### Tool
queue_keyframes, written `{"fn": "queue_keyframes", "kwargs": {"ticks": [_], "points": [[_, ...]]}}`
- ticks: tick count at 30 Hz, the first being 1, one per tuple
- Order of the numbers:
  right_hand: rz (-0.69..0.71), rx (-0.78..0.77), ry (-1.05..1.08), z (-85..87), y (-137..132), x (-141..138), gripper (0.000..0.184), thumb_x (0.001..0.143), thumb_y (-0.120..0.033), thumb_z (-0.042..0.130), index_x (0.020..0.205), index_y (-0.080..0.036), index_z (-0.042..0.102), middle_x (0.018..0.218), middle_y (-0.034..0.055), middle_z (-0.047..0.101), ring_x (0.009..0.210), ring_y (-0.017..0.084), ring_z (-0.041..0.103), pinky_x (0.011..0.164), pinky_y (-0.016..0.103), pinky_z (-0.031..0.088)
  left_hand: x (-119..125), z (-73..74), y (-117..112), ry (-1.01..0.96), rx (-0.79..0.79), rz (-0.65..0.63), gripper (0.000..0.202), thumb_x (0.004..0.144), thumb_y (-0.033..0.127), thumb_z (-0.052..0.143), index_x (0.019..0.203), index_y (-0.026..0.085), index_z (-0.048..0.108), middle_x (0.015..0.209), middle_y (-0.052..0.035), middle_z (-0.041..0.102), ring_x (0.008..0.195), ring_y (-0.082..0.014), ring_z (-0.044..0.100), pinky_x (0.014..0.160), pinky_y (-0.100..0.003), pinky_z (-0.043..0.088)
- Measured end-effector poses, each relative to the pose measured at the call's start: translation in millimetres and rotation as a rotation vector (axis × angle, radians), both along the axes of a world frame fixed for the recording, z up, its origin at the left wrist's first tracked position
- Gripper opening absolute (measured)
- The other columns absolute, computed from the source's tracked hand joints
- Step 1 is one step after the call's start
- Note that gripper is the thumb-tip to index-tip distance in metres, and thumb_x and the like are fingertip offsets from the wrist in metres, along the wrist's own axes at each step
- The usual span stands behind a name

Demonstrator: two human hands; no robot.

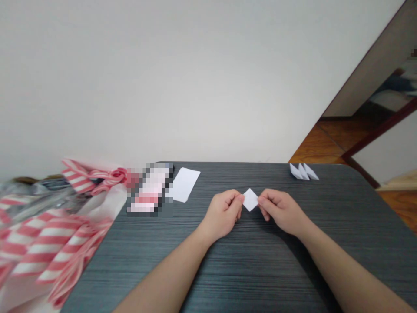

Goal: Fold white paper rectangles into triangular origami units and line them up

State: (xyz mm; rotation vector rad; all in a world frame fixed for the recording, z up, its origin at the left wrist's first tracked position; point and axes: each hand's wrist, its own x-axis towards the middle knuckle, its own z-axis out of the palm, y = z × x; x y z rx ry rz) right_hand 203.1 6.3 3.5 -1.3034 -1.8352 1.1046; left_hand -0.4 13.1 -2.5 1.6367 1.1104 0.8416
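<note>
Between my two hands is a small white folded paper point(250, 200), turned so that it looks like a diamond. My left hand point(226, 211) pinches its left corner between thumb and fingers. The opposite corner is pinched by my right hand point(281, 210). Both hands hold the paper just above the dark table point(228, 269). At the back right of the table stand several pointed folded white paper pieces point(304, 172), set close together in a row. A stack of flat white paper sheets point(185, 184) lies to the left of my left hand.
A phone-like object point(150, 189), blurred by pixelation, lies beside the sheets at the table's left edge. Red-and-white striped bags point(58, 239) are heaped left of the table. A pale wall point(195, 87) rises behind it, and wooden floor point(312, 145) shows at the right.
</note>
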Motion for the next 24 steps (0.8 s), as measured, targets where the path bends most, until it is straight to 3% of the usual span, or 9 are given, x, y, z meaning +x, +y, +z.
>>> {"fn": "queue_keyframes", "kwargs": {"ticks": [10, 19, 24], "points": [[0.034, 0.008, -0.009, 4.2, -1.2, 0.4, 0.030, 0.095, -0.023, 0.049, 0.065, -0.020, 0.052, 0.054, -0.0035, 0.057, 0.053, 0.012, 0.052, 0.060, 0.025, 0.040, -0.4, -2.2, 0.0, -0.037, -0.025, -0.006, 0.039, 0.097, 0.038, 0.047, 0.065, 0.017, 0.051, 0.051, 0.0044, 0.051, 0.049, -0.0086, 0.045, 0.054, -0.021, 0.036], [-0.005, -0.014, 0.108, -3.5, -2.9, -1.5, 0.027, 0.095, -0.026, 0.049, 0.069, -0.020, 0.052, 0.056, -0.0043, 0.055, 0.052, 0.012, 0.051, 0.059, 0.025, 0.040, -0.3, -5.1, 0.7, -0.092, -0.071, -0.016, 0.039, 0.097, 0.040, 0.047, 0.066, 0.017, 0.053, 0.054, 0.0033, 0.052, 0.049, -0.0086, 0.047, 0.052, -0.021, 0.037], [-0.018, 0.003, 0.058, -2.1, -3.1, -1.1, 0.026, 0.093, -0.023, 0.051, 0.067, -0.020, 0.051, 0.053, -0.0046, 0.055, 0.051, 0.011, 0.050, 0.056, 0.025, 0.039, 3.2, -5.9, 0.7, -0.157, -0.125, -0.038, 0.026, 0.094, 0.039, 0.052, 0.082, 0.017, 0.060, 0.058, 0.0037, 0.055, 0.048, -0.0087, 0.048, 0.049, -0.020, 0.037]]}}
